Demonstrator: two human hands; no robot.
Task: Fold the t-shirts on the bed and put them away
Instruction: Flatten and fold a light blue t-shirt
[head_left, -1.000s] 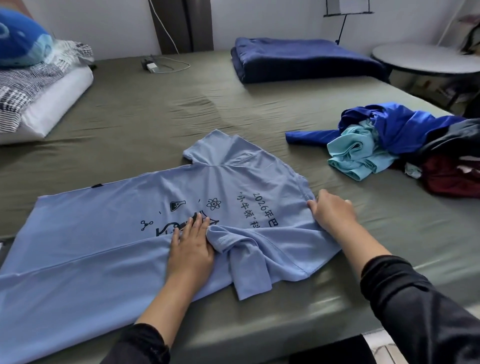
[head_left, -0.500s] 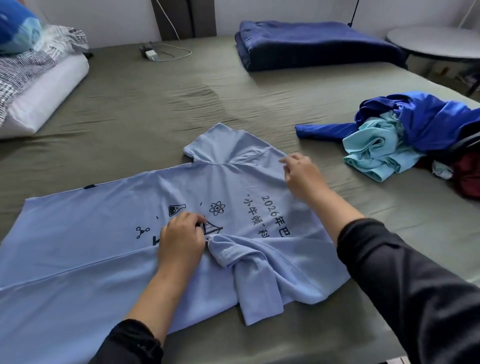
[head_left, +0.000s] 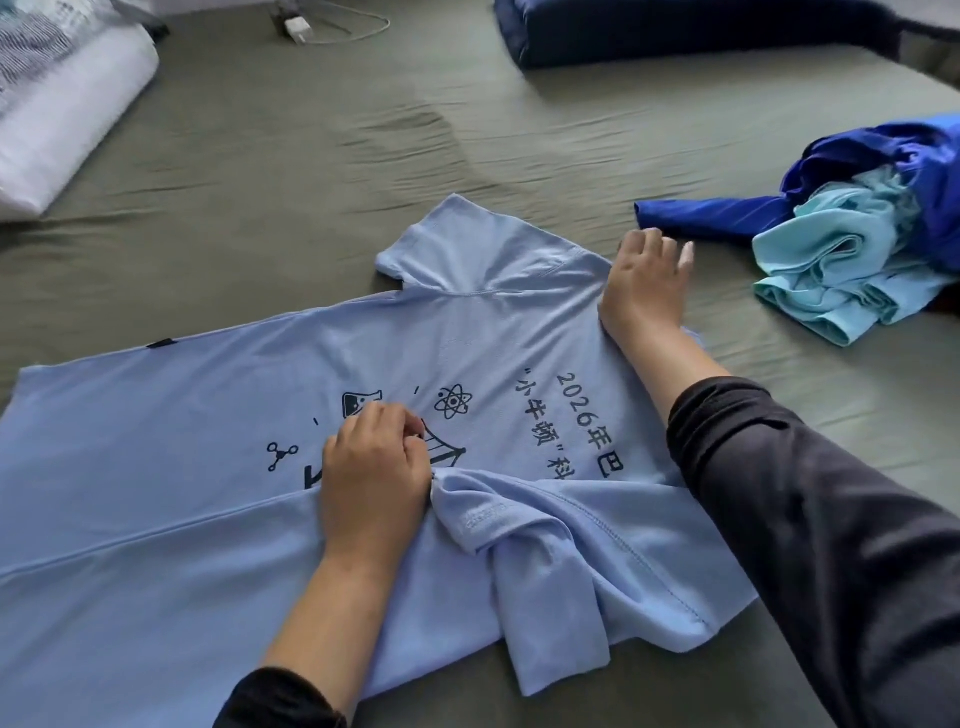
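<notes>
Left hand (head_left: 375, 478) pins t-shirt (head_left: 171, 467) fold; right hand (head_left: 644, 280) at far edge.

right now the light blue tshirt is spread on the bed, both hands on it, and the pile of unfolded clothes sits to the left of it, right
Not quite. The head view shows the pile of unfolded clothes to the right of the light blue t-shirt, not the left. The rest holds: the shirt lies spread on the bed, with the left hand and right hand on it.

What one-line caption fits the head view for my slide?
Left hand grips the folded edge of a light blue t-shirt while the right hand holds its shoulder.
</notes>
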